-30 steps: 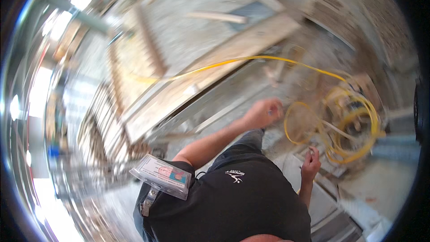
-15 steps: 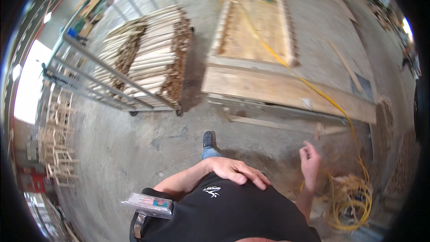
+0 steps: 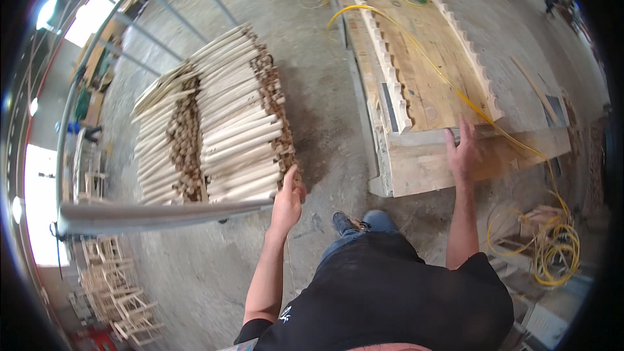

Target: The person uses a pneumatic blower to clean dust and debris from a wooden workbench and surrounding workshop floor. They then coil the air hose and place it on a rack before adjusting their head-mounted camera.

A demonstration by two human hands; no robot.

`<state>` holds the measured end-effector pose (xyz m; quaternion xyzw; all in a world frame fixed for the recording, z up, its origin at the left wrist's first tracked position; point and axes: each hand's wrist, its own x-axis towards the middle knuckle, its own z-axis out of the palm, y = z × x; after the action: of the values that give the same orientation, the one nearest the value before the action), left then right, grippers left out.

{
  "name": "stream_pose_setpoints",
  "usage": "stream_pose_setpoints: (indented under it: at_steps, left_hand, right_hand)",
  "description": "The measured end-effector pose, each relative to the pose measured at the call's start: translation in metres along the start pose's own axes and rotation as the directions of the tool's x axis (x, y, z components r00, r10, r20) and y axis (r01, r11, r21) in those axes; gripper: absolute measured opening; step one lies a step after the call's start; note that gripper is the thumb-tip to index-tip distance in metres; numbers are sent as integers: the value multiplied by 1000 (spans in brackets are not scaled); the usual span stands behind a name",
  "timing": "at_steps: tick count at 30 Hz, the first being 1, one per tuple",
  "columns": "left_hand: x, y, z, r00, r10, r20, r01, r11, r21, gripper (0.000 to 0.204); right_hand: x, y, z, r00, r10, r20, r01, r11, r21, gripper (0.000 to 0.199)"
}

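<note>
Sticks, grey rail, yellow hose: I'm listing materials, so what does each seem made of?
Sticks: wood, apparently unvarnished; pale, dull surfaces with brownish ends. Grey rail: probably metal, perhaps painted; smooth with a soft sheen. Yellow hose: likely smooth rubber or plastic, bending into loose coils.

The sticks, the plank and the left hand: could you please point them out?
Sticks (image 3: 234, 101): head view, top of the right stack.
Plank (image 3: 426, 168): head view, left part of its face.
Left hand (image 3: 286, 201): head view, back of hand.
</note>
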<state>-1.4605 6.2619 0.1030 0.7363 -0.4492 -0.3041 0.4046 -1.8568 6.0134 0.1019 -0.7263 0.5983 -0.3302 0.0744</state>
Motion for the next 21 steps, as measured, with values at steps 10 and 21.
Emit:
stream_pose_setpoints:
  at_steps: [10,21]
  left_hand:
    - [286,4,18,989,-31,146,41,997,-67,23]
    - [461,-62,11,936,-174,306,104,967,232,33]
  right_hand:
    - [13,-15,15,992,125,2,-123,980,-159,56]
    - [110,-109,28,874,478,-87,-469,876,110,41]
